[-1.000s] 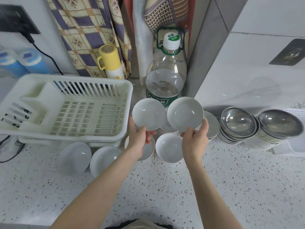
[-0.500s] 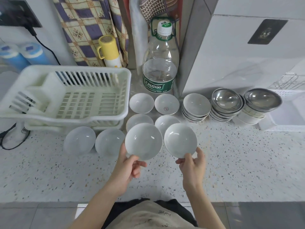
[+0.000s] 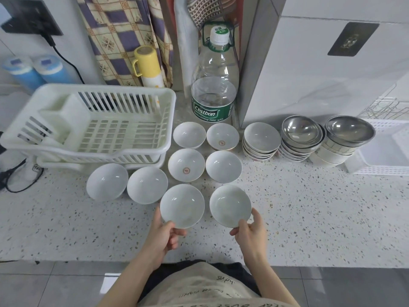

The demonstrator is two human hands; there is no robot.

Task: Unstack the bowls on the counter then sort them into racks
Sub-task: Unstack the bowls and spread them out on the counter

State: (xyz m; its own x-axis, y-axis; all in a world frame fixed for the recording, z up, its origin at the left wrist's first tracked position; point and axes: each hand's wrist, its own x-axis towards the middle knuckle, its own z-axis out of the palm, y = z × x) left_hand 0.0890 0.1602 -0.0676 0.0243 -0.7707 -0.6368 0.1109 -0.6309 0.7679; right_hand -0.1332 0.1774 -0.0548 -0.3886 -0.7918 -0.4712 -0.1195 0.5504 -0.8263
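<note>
Fingers of the left hand [image 3: 162,234] pinch a white bowl [image 3: 182,206] at lower centre. Right hand [image 3: 251,234] pinches another white bowl [image 3: 230,205] just beside it.

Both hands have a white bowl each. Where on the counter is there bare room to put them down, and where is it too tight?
Free: the speckled counter right of the right hand, in front of the steel bowl stacks, and the front-left stretch below the two bowls beside the white rack. Crowded: the four bowls between rack and white stack.
</note>
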